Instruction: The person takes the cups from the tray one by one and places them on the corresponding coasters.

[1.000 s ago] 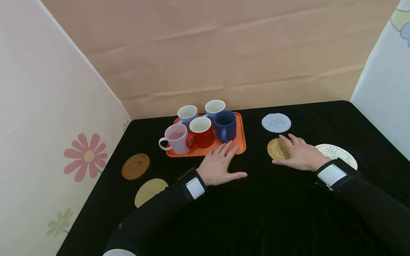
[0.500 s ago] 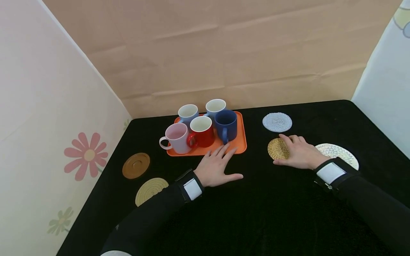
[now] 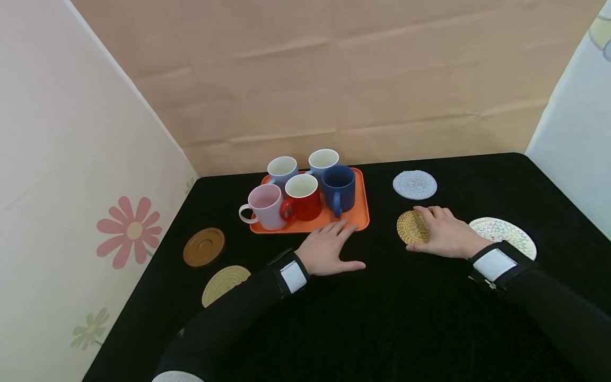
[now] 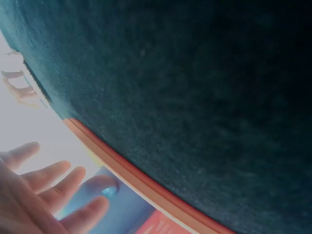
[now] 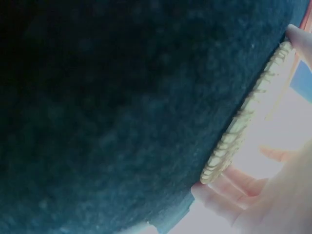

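With our right hand (image 3: 446,236) we grip the small mat (image 3: 411,228) by its rim, between the tray (image 3: 359,215) and the right edge of the table (image 3: 406,318). Our left hand (image 3: 326,252) spreads wide at the tray's near edge, close to the navy mug (image 3: 338,187).

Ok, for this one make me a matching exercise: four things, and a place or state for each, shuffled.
1. pink mug
2. small woven coaster
3. light blue mat
4. left hand

A. gripped at its edges by the right hand
B. holding nothing, near the orange tray
C. standing at the tray's front left corner
D. flat on the table, touched by neither hand

Pairs: 1-C, 2-A, 3-D, 4-B
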A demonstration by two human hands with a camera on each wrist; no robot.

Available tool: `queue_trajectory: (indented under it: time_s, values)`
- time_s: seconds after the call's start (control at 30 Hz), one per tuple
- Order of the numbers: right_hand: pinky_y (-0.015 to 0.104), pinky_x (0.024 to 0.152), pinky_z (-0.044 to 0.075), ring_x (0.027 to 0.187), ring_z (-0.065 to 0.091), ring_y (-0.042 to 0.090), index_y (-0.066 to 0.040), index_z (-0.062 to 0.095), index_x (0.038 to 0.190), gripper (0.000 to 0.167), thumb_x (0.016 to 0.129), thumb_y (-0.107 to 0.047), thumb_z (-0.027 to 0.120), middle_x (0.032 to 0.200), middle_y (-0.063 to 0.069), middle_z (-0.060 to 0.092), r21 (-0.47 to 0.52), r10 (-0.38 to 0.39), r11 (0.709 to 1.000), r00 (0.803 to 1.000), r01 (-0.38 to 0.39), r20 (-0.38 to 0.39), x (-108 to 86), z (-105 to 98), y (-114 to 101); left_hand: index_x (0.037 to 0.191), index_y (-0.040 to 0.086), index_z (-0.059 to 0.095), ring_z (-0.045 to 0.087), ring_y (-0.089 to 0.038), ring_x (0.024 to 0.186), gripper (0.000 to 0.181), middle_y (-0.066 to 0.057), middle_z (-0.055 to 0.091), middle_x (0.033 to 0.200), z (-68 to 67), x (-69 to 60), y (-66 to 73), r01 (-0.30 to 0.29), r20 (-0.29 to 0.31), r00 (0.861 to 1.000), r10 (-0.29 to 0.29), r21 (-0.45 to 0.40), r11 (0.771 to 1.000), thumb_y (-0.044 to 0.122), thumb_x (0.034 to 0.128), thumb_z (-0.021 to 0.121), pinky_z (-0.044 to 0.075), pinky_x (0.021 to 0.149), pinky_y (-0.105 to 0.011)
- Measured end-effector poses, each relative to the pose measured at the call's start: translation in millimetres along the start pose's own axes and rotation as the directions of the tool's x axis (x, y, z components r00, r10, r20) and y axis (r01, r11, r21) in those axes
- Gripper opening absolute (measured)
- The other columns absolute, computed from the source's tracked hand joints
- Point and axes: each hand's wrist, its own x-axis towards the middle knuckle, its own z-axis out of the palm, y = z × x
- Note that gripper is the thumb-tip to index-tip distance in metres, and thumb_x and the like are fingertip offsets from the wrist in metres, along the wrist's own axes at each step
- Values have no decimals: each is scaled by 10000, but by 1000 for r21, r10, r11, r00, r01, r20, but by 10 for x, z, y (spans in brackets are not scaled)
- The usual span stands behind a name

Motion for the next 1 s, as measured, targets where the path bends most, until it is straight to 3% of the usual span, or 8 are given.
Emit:
queue_trajectory:
  time_s: [0.47, 1.0]
  values:
    - [576, 791, 499, 1155, 440, 439, -4, 363, 1426, 1015, 751, -693, 677, 1288, 285, 451, -1, -109, 994, 994, 109, -8, -53, 71, -165, 1527, 221, 296, 363, -205, 1369, 885, -64, 325, 1542, -44, 352, 148, -107, 37, 994, 105, 33, 994, 674, 832, 604, 341, 1083, -383]
    - [517, 781, 522, 1157, 447, 409, 16, 395, 1412, 988, 742, -630, 728, 1299, 265, 439, 15, -182, 983, 983, 182, -12, -115, 129, -367, 1552, 213, 227, 235, -215, 1433, 948, -71, 198, 1595, -22, 477, 221, -92, 118, 990, 79, 112, 989, 666, 821, 625, 243, 1132, -364]
